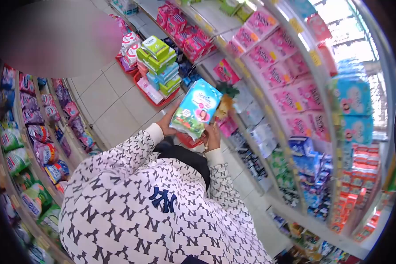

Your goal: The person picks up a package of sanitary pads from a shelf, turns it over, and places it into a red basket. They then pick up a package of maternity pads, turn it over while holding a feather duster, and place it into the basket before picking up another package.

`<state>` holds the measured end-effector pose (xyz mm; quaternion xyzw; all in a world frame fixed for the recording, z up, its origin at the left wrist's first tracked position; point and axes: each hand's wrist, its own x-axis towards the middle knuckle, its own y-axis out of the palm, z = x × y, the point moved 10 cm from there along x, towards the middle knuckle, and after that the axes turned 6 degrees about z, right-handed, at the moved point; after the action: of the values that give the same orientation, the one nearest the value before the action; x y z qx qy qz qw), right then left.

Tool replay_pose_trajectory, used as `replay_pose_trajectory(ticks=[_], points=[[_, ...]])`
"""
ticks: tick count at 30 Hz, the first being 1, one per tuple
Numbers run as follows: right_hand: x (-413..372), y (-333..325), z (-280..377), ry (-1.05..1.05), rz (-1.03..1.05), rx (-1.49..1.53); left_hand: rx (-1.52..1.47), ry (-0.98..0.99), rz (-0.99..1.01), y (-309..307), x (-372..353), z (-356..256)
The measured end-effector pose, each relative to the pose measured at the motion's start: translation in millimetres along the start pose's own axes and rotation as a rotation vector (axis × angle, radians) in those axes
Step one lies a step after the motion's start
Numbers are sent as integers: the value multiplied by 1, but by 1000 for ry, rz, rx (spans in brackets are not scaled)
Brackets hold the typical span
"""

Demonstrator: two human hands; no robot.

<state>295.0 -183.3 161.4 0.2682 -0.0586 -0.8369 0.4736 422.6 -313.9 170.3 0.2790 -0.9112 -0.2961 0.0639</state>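
A blue and green pack of sanitary pads (pixel 197 108) is held up in front of my body, its printed face with flowers turned toward me. My left hand (pixel 166 123) grips the pack's lower left edge, fingers partly hidden behind it. At the lower right corner, my right hand (pixel 212 137) closes on the same pack. Just beyond it, a red basket (pixel 159 103) on the floor carries stacked green, blue and pink packs (pixel 159 66). Part of another red container (pixel 188 141) shows below the pack.
Shelves of pink pad packs (pixel 290 75) rise on my right, with blue packs (pixel 356 99) and small orange boxes (pixel 354 185) farther along. Bagged goods (pixel 35 132) line the left shelves. Between them runs a tiled aisle floor (pixel 103 99). A blurred patch covers the top left.
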Motion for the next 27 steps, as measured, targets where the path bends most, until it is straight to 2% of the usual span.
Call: replay_pose_trajectory(ticks=[1, 2, 4, 6, 7, 8, 11, 14, 17, 18, 20, 21, 22, 25, 26, 27], points=[[7, -4, 14, -12, 13, -201, 37, 122, -37, -5, 3, -5], [2, -4, 46, -160, -19, -427, 79, 242, -77, -10, 5, -10], [-24, -9, 107, -450, -91, -865, -905, -255, 139, 17, 24, 19], [-24, -76, 100, -178, -134, -552, -895, -238, 152, 22, 27, -7], [-43, -64, 135, -184, -204, -704, -891, -239, 155, 26, 26, -16], [-43, -91, 148, -266, -264, -921, -860, -217, 81, 20, 27, -21], [-71, -122, 198, -361, -454, -1194, -876, -184, 146, 26, 28, -32], [-109, -21, 238, -540, -398, -1018, -762, -172, 75, 23, 29, -37], [-116, 88, 218, -723, 143, -1581, -625, -192, 79, 33, 34, -41], [-107, 83, 220, -694, 167, -1458, -581, -196, 91, 37, 35, -43], [-83, 37, 249, -878, -55, -1344, -498, -217, 112, 47, 29, -45], [-71, 11, 267, -731, -213, -1269, -540, -292, 99, 58, 21, -48], [-65, -10, 280, -591, -363, -1188, -550, -270, 96, 64, 19, -56], [-94, 18, 272, -690, -248, -1259, -603, -246, 113, 67, 11, -65], [-110, 51, 254, -797, 21, -1346, -640, -297, 96, 56, 13, -46], [-113, 61, 244, -830, 68, -1369, -677, -347, 76, 46, 15, -27]])
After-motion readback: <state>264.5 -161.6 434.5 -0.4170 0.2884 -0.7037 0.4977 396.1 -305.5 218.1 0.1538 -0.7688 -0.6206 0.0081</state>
